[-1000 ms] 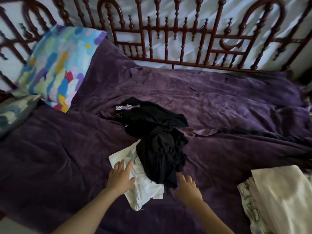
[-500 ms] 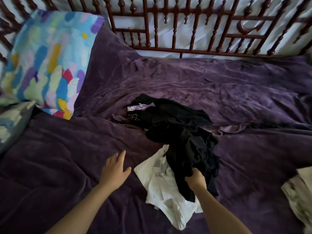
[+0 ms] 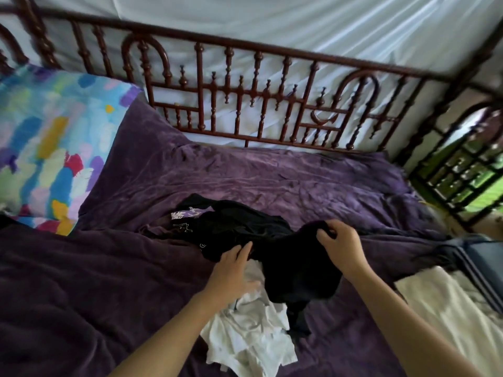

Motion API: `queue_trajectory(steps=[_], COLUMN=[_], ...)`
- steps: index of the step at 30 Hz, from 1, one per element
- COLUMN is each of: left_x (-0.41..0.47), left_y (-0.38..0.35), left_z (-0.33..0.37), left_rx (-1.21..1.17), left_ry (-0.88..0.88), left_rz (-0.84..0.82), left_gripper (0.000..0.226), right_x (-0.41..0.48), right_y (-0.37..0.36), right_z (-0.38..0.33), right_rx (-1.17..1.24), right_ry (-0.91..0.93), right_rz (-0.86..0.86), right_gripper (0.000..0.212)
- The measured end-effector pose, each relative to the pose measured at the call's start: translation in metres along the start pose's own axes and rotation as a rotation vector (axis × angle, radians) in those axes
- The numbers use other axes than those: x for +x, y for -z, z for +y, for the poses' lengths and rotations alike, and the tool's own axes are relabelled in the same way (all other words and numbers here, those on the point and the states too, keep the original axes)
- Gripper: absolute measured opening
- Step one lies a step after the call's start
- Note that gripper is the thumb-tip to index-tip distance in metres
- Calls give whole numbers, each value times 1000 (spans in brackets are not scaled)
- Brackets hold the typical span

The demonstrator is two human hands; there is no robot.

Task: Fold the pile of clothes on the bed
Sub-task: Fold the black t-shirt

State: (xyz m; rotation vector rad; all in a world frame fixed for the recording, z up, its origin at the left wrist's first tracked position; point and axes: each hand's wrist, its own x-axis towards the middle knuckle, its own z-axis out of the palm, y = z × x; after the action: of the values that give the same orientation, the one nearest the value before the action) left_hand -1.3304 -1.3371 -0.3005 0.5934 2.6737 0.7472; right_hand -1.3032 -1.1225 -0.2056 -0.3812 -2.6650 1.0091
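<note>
Unfolded pile, centre of the purple bedspread (image 3: 272, 175): a black garment (image 3: 294, 262) is pinched at its raised edge by the right hand (image 3: 341, 244); the left hand (image 3: 231, 268) is laid with fingers loosely spread where that garment overlaps a crumpled white garment (image 3: 250, 336). A second black garment with printed lettering (image 3: 217, 221) lies just behind, untouched. Pale folded cloth (image 3: 449, 311) is set apart at the right, judged finished. Remaining: apparently three pieces; the task is judged partly done.
</note>
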Motion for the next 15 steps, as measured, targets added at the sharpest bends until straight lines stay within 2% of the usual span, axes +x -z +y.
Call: queue_trajectory(steps=[2, 6, 10, 14, 15], left_x=[3, 10, -9, -26, -28], left_y=[14, 38, 59, 80, 88], left_z=[32, 87, 125, 150, 156], left_rx=[-26, -189, -509, -482, -483], left_ry=[-134, -378, -377, -304, -287], left_rz=[41, 101, 213, 298, 333], left_gripper=[98, 108, 66, 15, 17], right_x=[3, -8, -15, -4, -1], right_y=[33, 89, 157, 228, 243], right_z=[-26, -76, -116, -145, -149], right_rx=[26, 168, 397, 499, 486], right_ry=[52, 137, 166, 227, 239], right_rz=[53, 155, 276, 460, 487], right_gripper=[12, 11, 20, 14, 11])
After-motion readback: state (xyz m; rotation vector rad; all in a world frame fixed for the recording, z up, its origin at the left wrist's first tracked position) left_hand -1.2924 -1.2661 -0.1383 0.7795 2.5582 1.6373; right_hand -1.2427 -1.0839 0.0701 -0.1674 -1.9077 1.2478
